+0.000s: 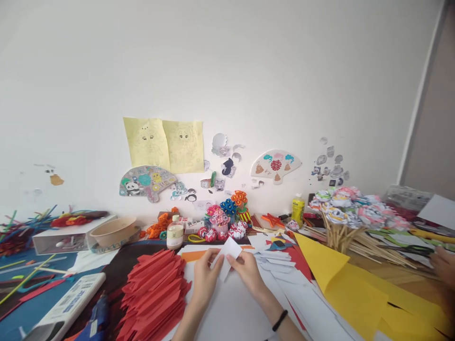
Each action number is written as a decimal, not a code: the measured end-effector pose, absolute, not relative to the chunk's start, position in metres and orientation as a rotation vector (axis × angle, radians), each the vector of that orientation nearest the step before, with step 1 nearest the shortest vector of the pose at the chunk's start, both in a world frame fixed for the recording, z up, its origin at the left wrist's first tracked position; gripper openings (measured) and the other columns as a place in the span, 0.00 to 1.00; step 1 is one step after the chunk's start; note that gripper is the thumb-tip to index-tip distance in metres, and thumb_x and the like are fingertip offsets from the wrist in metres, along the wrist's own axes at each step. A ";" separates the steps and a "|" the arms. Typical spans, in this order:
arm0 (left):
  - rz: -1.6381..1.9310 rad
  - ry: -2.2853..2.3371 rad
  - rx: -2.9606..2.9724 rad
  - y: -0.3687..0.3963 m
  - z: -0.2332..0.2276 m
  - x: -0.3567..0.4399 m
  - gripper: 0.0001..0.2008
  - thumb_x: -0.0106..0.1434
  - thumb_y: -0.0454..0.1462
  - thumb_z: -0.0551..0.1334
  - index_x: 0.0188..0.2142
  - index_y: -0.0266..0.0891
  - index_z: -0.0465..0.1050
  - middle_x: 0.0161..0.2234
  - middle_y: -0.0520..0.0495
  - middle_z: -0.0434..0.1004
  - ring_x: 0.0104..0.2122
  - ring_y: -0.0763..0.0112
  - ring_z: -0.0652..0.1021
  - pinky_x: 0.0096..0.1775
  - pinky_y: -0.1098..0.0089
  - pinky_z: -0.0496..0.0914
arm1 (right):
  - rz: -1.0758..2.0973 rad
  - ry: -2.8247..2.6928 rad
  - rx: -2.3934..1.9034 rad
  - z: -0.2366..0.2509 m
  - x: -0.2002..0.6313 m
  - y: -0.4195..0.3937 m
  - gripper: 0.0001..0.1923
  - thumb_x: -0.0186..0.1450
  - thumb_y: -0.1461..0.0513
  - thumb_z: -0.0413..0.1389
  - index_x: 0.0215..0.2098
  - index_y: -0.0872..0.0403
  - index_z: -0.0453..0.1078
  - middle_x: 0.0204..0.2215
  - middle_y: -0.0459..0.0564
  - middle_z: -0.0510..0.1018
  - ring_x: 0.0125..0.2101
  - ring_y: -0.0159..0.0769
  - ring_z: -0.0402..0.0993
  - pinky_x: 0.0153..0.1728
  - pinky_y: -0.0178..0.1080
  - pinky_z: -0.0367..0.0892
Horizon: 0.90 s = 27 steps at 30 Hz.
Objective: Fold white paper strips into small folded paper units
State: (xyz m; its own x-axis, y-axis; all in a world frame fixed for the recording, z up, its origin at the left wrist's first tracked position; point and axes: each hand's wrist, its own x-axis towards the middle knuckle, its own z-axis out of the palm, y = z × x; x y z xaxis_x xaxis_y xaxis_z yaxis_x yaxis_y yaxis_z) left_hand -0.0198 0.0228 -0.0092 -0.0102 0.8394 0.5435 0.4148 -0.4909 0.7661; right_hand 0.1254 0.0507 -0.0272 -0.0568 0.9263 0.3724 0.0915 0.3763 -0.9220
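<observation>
white paper piece (pixel 231 252), held in both hands over the table (pixel 403 280)

near edge, left corner: one blue glue gun (pixel 96 318), beside one long white box (pixel 66 308) with printed lettering.

near edge, left of middle: one heap of red folded strips (pixel 152 293), laid overlapping.

near edge, middle: large white sheets (pixel 227 315). above them, the left hand (pixel 206 271) and right hand (pixel 249 271), wrist of the latter with a black band (pixel 279 320). grip of each: thumb and fingers together, clamped on the white paper piece, one hand at either side of it.

near edge, right of middle: yellow sheets (pixel 359 293), overlapping.

right edge: another person's hand (pixel 442 265), blurred; its grip cannot be told.

toward the far edge, right: a bunch of wooden sticks (pixel 339 237), upright, topped with multicoloured paper flowers (pixel 355 206).

far edge, left to right: one shallow beige bowl (pixel 113 231); one capped bottle (pixel 175 233), pale contents; blue, pink and orange craft flowers (pixel 227 206); one yellow bottle (pixel 297 210).

wall behind the far edge: two yellow drawings (pixel 165 147), side by side; two decorated fans (pixel 276 165).
</observation>
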 end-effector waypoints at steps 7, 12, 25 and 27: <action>1.471 1.498 2.401 0.021 -0.018 -0.020 0.12 0.66 0.38 0.52 0.45 0.41 0.72 0.38 0.44 0.77 0.36 0.63 0.75 0.37 0.66 0.68 | 1.054 -1.339 -0.974 -0.025 0.137 0.042 0.27 0.52 0.42 0.59 0.21 0.60 0.72 0.18 0.55 0.78 0.21 0.40 0.73 0.26 0.39 0.68; 1.204 1.405 2.980 0.019 -0.025 -0.022 0.19 0.67 0.31 0.49 0.57 0.43 0.62 0.51 0.42 0.72 0.45 0.60 0.73 0.43 0.61 0.68 | 1.140 -1.301 -0.875 -0.028 0.139 0.044 0.27 0.53 0.42 0.59 0.25 0.60 0.73 0.20 0.53 0.76 0.23 0.39 0.74 0.28 0.40 0.69; 1.008 1.417 3.026 0.018 -0.016 -0.023 0.21 0.66 0.34 0.53 0.58 0.47 0.61 0.52 0.43 0.71 0.44 0.58 0.73 0.42 0.60 0.67 | 1.204 -1.424 -0.789 -0.018 0.151 0.039 0.23 0.59 0.46 0.57 0.28 0.60 0.75 0.24 0.51 0.76 0.27 0.37 0.74 0.32 0.38 0.68; 1.082 1.393 2.925 0.013 -0.011 -0.020 0.19 0.65 0.38 0.55 0.56 0.47 0.65 0.51 0.43 0.73 0.43 0.58 0.74 0.42 0.60 0.67 | 1.089 -1.492 -0.826 -0.017 0.151 0.040 0.25 0.59 0.45 0.55 0.24 0.59 0.74 0.20 0.50 0.74 0.23 0.35 0.71 0.28 0.36 0.66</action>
State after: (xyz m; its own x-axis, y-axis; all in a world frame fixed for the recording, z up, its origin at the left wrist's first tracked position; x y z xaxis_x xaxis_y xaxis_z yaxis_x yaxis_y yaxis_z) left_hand -0.0196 0.0129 -0.0115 0.4766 0.5998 0.6428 0.7711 -0.6363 0.0220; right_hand 0.1514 0.0401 -0.0172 -0.1982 0.9166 0.3472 -0.0510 0.3441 -0.9375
